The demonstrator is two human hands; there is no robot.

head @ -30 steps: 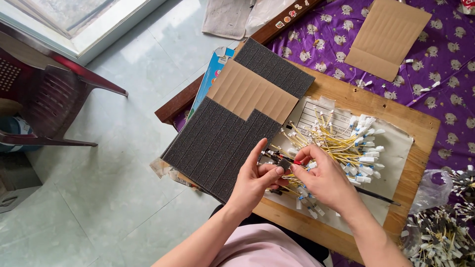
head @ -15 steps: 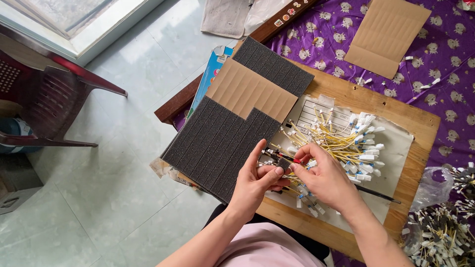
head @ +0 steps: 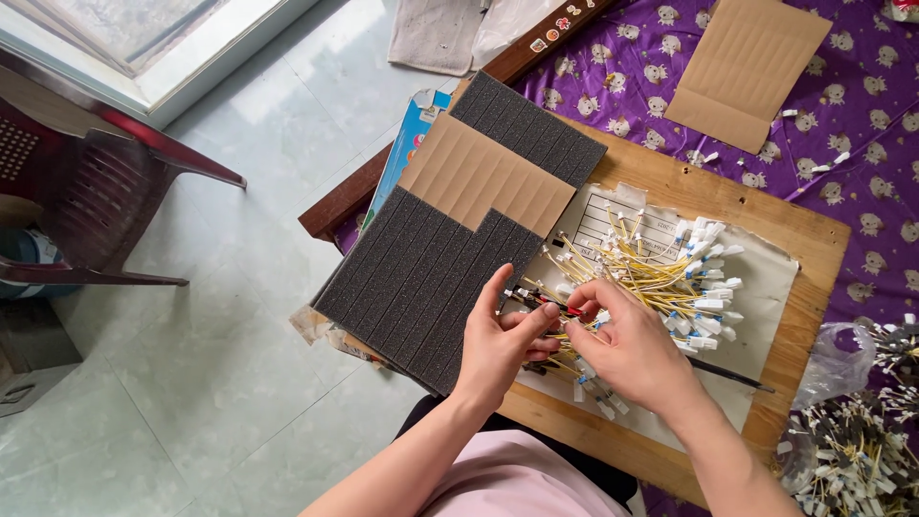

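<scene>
While the red plastic chair is standing off on the pale tiled floor at the far left, the dark grey ribbed foam sheet is lying slantwise over the near-left corner of the wooden board worktop, a tan corrugated cardboard piece overlapping its upper part. The left hand is sitting at the foam's right edge, its fingers pinching together on the left end of a thin yellow wire with a small red-and-black end piece. That wire is running roughly left to right, bridging the two hands, and the right hand is closing its fingers on the other end, so both hands are equally near it. Just beyond the right hand, the loose heap of yellow wires with white connectors is spreading over a pale sheet, crowding the space to the right. Farther right, a purple patterned cloth is carrying a second cardboard piece and a clear bag of white connectors.
</scene>
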